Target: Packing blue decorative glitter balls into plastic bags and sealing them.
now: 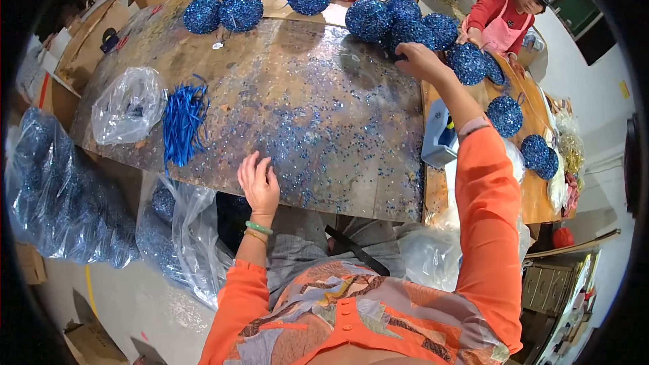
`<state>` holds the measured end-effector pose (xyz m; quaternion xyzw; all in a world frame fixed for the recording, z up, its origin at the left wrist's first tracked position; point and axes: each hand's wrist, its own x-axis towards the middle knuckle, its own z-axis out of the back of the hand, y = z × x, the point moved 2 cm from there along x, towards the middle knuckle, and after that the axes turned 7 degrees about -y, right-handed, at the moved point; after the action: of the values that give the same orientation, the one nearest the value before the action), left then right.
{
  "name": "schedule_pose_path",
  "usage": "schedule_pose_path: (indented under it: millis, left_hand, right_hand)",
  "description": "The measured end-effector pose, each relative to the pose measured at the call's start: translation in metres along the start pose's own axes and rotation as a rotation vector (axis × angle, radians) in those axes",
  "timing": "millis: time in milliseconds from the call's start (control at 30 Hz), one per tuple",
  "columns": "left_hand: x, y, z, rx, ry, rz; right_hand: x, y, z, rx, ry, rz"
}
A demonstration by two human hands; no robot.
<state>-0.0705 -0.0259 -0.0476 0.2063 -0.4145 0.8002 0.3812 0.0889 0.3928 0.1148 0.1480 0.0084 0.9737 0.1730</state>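
Observation:
My left hand (258, 184) hovers at the table's near edge, palm side up, fingers stretched and apart, holding nothing. A green bangle circles that wrist. My right hand (420, 62) reaches far across to a cluster of blue glitter balls; its fingers curl at the lower front of one blue glitter ball (410, 32), the fingertips partly hidden. Beside it are another ball (368, 20) and one nearer the co-worker (466, 63). A bundle of blue tinsel strips (184, 123) lies left of my left hand, next to a clear plastic bag (128, 107).
Loose blue glitter covers the wooden table (236, 81). More balls line its far edge, including one at far left (202, 15). A blue box (441, 138) stands at right. Across the corner is a co-worker (503, 21) in a pink apron. Bagged balls (67, 196) stand at left.

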Motion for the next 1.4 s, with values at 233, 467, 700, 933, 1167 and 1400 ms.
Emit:
schedule_pose_path:
  millis: [233, 467, 700, 933, 1167, 1400]
  left_hand:
    - [0.0, 0.001, -0.001, 0.038, 0.003, 0.007]
    - [0.003, -0.002, -0.002, 0.051, 0.069, 0.023]
    - [0.007, 0.002, 0.004, 0.043, 0.128, 0.092]
    - [0.006, 0.002, 0.002, 0.032, 0.165, 0.117]
    - [0.003, 0.005, 0.007, -0.019, 0.211, 0.147]
    - [0.001, 0.005, 0.007, -0.009, 0.162, 0.15]
  right_hand:
    - [0.08, -0.015, -0.042, -0.105, -0.051, -0.165]
    - [0.134, 0.009, -0.062, -0.023, -0.143, -0.078]
    - [0.233, 0.027, -0.089, -0.086, -0.255, 0.033]
    - [0.308, 0.078, -0.128, 0.065, -0.366, 0.074]
    - [0.358, 0.189, -0.163, 0.093, -0.302, 0.155]
    - [0.294, 0.197, -0.189, 0.027, -0.412, 0.169]
